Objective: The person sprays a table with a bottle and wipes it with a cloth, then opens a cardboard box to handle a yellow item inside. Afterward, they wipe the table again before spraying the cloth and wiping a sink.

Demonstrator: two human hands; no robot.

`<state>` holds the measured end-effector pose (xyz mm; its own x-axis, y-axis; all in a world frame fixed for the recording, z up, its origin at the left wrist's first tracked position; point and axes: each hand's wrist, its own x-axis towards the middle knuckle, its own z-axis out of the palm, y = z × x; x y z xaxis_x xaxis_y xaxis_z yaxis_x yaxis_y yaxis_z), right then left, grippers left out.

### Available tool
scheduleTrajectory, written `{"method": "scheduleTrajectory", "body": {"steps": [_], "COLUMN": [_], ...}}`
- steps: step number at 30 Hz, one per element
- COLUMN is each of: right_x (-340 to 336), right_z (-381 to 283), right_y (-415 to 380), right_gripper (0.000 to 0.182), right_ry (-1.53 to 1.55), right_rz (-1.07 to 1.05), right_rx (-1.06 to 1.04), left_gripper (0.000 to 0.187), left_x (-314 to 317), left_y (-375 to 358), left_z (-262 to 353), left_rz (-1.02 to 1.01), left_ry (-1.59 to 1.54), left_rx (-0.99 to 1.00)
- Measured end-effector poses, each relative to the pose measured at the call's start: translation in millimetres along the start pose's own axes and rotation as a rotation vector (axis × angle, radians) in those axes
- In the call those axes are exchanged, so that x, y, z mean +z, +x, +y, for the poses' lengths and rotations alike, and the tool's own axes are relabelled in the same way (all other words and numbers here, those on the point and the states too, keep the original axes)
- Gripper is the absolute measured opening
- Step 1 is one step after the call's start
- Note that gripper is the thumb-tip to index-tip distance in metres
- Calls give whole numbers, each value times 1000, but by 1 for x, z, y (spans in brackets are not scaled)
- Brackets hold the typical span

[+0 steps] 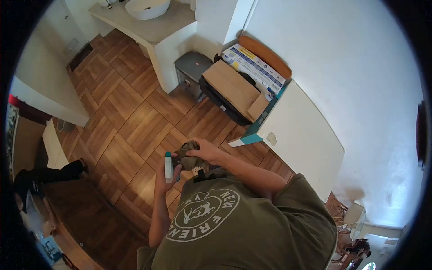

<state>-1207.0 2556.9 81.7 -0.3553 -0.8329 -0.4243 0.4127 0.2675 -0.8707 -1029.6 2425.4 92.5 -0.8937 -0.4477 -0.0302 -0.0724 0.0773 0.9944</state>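
Note:
My left hand (162, 181) is closed around a small white bottle (168, 168) with a teal cap, held upright in front of my body. Just beside it, my right hand (203, 151) grips a brown-olive, crumpled, cloth-like item (183, 155) whose exact kind I cannot tell. The two hands are close together at waist height, over the wooden floor. Part of the brown-olive item is hidden behind my fingers.
A cardboard box (231, 85) lies on a black case beside a grey bin (192, 67). A white panel (303, 135) stands to my right. A counter (175, 27) bears a white basin (147, 8). At the left, a person (54, 173) is beside a brown bench-like surface (92, 216).

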Motion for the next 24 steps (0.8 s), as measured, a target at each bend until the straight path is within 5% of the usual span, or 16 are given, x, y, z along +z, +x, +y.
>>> {"method": "scheduleTrajectory", "body": {"steps": [4,6,9,12,15,22,24], "right_x": [9,12,26,38,74,160,173], "right_z": [18,9,-3,-5,-34,-96,-113], "right_y": [54,75,105,171,231,317,339], "right_gripper": [33,32,38,38,40,26,30], "right_ry": [-485,-770,-821,-720,-612,-522,-409], "right_rz": [62,3,152,-26,-121,-236,-324], "right_rx": [-133,-378,-570,-320,-442,-588,-473], "left_gripper": [33,34,35,35,33,29,30], "left_x": [-40,-66,-110,-149,-195,-302,-334], "left_y": [16,28,52,90,107,128,131], "left_z": [-17,-27,-7,-1,32,64,68], "left_rz": [55,61,-72,-120,-106,140,171], "left_ry": [-89,-73,103,266,438,306,267], "left_rx": [-122,-92,-108,-34,-114,-23,-69]}}
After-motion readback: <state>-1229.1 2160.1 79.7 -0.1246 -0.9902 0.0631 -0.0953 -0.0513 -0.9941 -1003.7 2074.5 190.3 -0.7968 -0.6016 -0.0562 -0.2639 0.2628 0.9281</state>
